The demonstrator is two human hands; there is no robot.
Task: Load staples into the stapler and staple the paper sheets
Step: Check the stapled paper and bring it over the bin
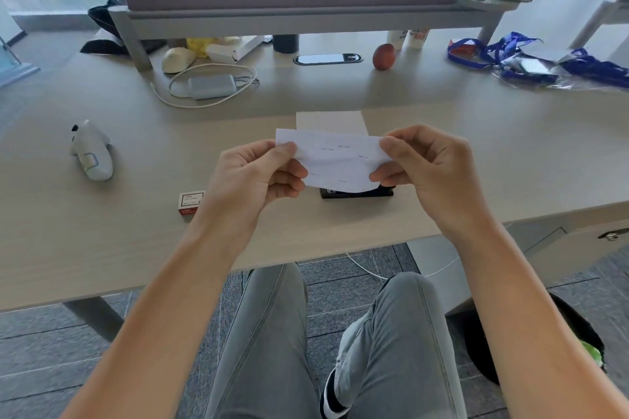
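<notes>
Both hands hold a small batch of paper sheets [335,160] raised above the desk [102,241], between the person and the far edge. The left hand [253,173] pinches the left end, thumb on top and fingers curled beneath; the right hand [422,163] pinches the right end in the same manner. Both grips are closed on the paper.

The sheets show several short dark marks that read as staples already driven, scattered across the face. On that evidence, stapling appears largely done and the moment looks like inspection of the result. Whether more staples are intended cannot be told.

The stapler [357,193] lies on the desk directly below the held sheets, mostly hidden by them; whether it is closed cannot be told. The staple box [191,202] sits on the desk just beside the left wrist. A further sheet [330,121] lies flat on the desk beyond the hands.

The held paper's long axis runs left to right, slightly lower at the right, its face tilted toward the viewer. The stapler's long axis also runs left to right; its business end cannot be determined.
</notes>
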